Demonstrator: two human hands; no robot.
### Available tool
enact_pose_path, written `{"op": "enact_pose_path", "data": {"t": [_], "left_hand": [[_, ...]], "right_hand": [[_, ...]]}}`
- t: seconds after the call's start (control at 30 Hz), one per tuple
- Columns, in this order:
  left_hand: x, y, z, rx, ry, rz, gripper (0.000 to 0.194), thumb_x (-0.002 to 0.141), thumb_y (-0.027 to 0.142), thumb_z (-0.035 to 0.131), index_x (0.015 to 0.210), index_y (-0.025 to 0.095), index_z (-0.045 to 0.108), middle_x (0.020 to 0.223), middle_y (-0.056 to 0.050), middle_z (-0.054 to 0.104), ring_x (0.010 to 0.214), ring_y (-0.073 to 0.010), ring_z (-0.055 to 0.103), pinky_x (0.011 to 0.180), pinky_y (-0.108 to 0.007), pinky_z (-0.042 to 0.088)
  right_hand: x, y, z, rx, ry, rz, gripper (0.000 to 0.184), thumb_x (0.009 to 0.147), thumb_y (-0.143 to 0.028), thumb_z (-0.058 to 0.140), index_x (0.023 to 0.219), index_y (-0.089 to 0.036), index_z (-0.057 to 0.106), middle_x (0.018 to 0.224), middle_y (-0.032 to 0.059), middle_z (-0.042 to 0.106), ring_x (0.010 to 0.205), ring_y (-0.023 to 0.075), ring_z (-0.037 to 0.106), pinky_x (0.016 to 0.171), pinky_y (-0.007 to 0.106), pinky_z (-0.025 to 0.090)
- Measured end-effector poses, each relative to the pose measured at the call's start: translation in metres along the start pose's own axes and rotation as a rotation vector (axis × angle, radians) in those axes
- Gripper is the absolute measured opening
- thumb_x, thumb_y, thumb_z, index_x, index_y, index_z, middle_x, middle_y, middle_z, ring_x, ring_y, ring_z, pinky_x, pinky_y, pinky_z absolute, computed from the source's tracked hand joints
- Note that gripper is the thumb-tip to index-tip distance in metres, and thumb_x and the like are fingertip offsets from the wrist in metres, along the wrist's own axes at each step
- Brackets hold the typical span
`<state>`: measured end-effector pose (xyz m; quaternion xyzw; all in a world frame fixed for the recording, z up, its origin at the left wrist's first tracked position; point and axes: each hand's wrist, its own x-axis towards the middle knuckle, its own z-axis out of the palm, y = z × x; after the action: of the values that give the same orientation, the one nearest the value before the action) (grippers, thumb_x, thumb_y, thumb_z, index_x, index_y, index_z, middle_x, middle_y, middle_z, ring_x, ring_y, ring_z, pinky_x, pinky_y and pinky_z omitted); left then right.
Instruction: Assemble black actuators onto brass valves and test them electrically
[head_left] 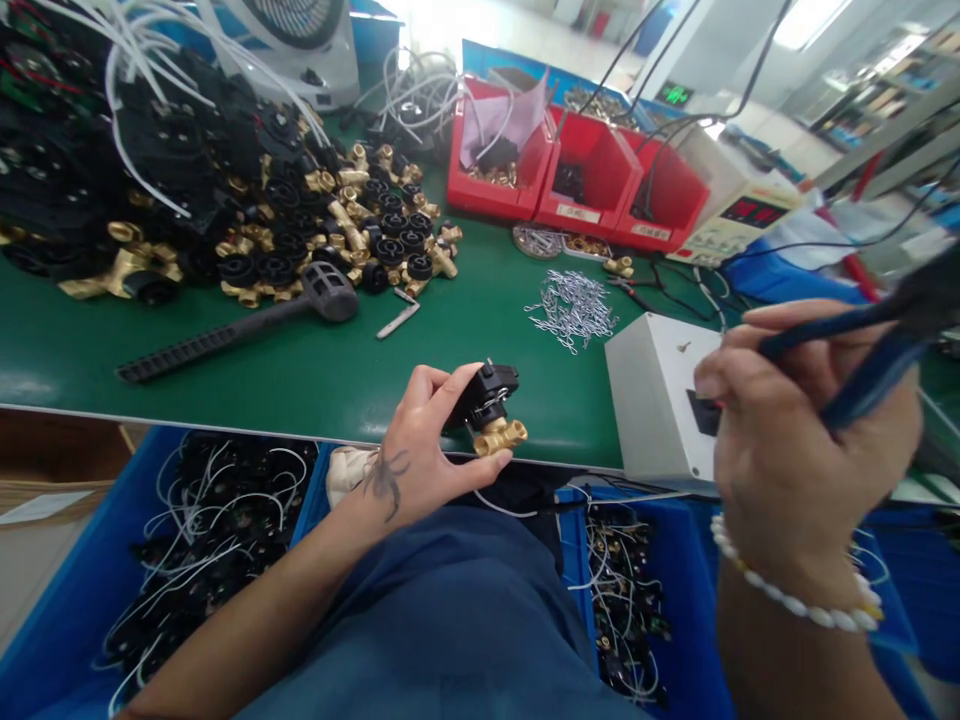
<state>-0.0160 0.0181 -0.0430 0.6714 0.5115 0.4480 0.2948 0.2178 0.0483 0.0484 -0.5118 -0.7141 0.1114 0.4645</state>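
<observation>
My left hand is closed around a valve assembly near the bench's front edge. Its upper part is a black plastic housing, and a brass valve body sits below, close to my thumb. Raised at the right, my right hand grips blue-handled pliers, whose jaws are blurred at the frame edge. Its fingertips are at the black switch on a grey control box; whether they press it I cannot tell. A heap of small wire clips lies beyond the box.
Brass valves with black caps are piled at the back left, before a fan. A black mallet and a hex key lie nearby. Red bins and a power supply stand behind. Blue crates hold wired parts below.
</observation>
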Motion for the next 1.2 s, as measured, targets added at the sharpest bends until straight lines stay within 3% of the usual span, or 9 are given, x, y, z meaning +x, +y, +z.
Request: {"op": "enact_pose_path", "data": {"t": [0.07, 0.23, 0.43, 0.63, 0.8, 0.87, 0.97, 1.03, 1.2], "left_hand": [[0.0, 0.0, 0.0, 0.007, -0.002, 0.003, 0.071, 0.075, 0.038, 0.076, 0.14, 0.023, 0.052, 0.11, -0.005, 0.051, 0.101, -0.0218, 0.058, 0.087, -0.04, 0.06], [-0.001, 0.001, 0.001, 0.046, -0.024, 0.05, 0.072, 0.076, 0.037, 0.076, 0.141, 0.019, 0.052, 0.11, -0.006, 0.051, 0.102, -0.0216, 0.058, 0.089, -0.04, 0.059], [-0.001, 0.001, 0.0, 0.022, -0.02, 0.043, 0.072, 0.077, 0.037, 0.077, 0.141, 0.021, 0.051, 0.11, -0.006, 0.051, 0.101, -0.0217, 0.058, 0.086, -0.039, 0.06], [-0.001, -0.001, -0.001, 0.032, -0.033, 0.039, 0.071, 0.077, 0.037, 0.076, 0.141, 0.018, 0.052, 0.11, -0.006, 0.05, 0.101, -0.0213, 0.058, 0.088, -0.039, 0.06], [0.0, 0.0, -0.001, 0.033, -0.041, 0.053, 0.071, 0.078, 0.038, 0.076, 0.142, 0.018, 0.051, 0.11, -0.006, 0.05, 0.101, -0.0204, 0.057, 0.087, -0.036, 0.059], [0.0, 0.0, -0.002, 0.042, -0.046, 0.052, 0.071, 0.078, 0.039, 0.076, 0.142, 0.018, 0.052, 0.109, -0.005, 0.05, 0.101, -0.0203, 0.057, 0.088, -0.036, 0.059], [-0.001, 0.0, -0.003, 0.042, -0.052, 0.046, 0.072, 0.078, 0.039, 0.075, 0.142, 0.017, 0.051, 0.11, -0.006, 0.05, 0.1, -0.0204, 0.058, 0.088, -0.037, 0.059], [-0.001, -0.002, -0.002, 0.038, -0.058, 0.036, 0.071, 0.079, 0.039, 0.075, 0.142, 0.017, 0.051, 0.11, -0.006, 0.05, 0.101, -0.0203, 0.058, 0.087, -0.036, 0.059], [-0.001, -0.005, 0.002, 0.035, 0.009, 0.079, 0.071, 0.076, 0.04, 0.077, 0.14, 0.021, 0.053, 0.109, -0.005, 0.05, 0.099, -0.0201, 0.057, 0.085, -0.035, 0.059]], "right_hand": [[-0.002, 0.0, 0.007, 0.045, 0.063, -0.044, 0.021, 0.096, -0.026, 0.055, 0.115, -0.03, 0.061, 0.083, 0.0024, 0.053, 0.069, 0.0189, 0.055, 0.066, 0.035, 0.046], [0.002, -0.003, 0.007, -0.201, -0.662, -0.159, 0.019, 0.09, -0.022, 0.058, 0.106, -0.025, 0.067, 0.083, 0.0037, 0.064, 0.07, 0.0189, 0.061, 0.062, 0.033, 0.047], [-0.003, -0.007, 0.007, -0.027, 0.079, 0.003, 0.013, 0.096, -0.029, 0.059, 0.108, -0.029, 0.063, 0.083, 0.0025, 0.056, 0.067, 0.0182, 0.055, 0.065, 0.034, 0.047], [0.002, 0.007, 0.008, -0.231, -0.593, -0.121, 0.019, 0.084, -0.019, 0.059, 0.101, -0.022, 0.067, 0.082, 0.0027, 0.063, 0.07, 0.0178, 0.06, 0.064, 0.031, 0.048], [0.002, 0.008, 0.005, -0.066, 0.124, -0.083, 0.016, 0.095, -0.027, 0.058, 0.11, -0.025, 0.062, 0.084, 0.0019, 0.056, 0.067, 0.0158, 0.054, 0.066, 0.032, 0.046], [-0.002, 0.013, 0.011, -0.036, 0.067, -0.105, 0.02, 0.096, -0.028, 0.054, 0.116, -0.026, 0.058, 0.089, 0.0027, 0.057, 0.067, 0.0156, 0.053, 0.064, 0.032, 0.047], [-0.002, 0.018, 0.012, -0.138, -0.418, -0.126, 0.021, 0.088, -0.027, 0.061, 0.109, -0.023, 0.064, 0.086, 0.0031, 0.063, 0.066, 0.0161, 0.058, 0.06, 0.03, 0.049], [0.001, 0.016, 0.007, -0.185, -0.537, -0.134, 0.017, 0.085, -0.024, 0.064, 0.101, -0.022, 0.068, 0.081, 0.0024, 0.065, 0.067, 0.0165, 0.061, 0.061, 0.03, 0.049], [-0.003, 0.008, 0.011, 0.045, 0.123, -0.057, 0.014, 0.092, -0.024, 0.063, 0.106, -0.024, 0.064, 0.084, 0.0007, 0.059, 0.067, 0.0141, 0.055, 0.066, 0.031, 0.047]]}}
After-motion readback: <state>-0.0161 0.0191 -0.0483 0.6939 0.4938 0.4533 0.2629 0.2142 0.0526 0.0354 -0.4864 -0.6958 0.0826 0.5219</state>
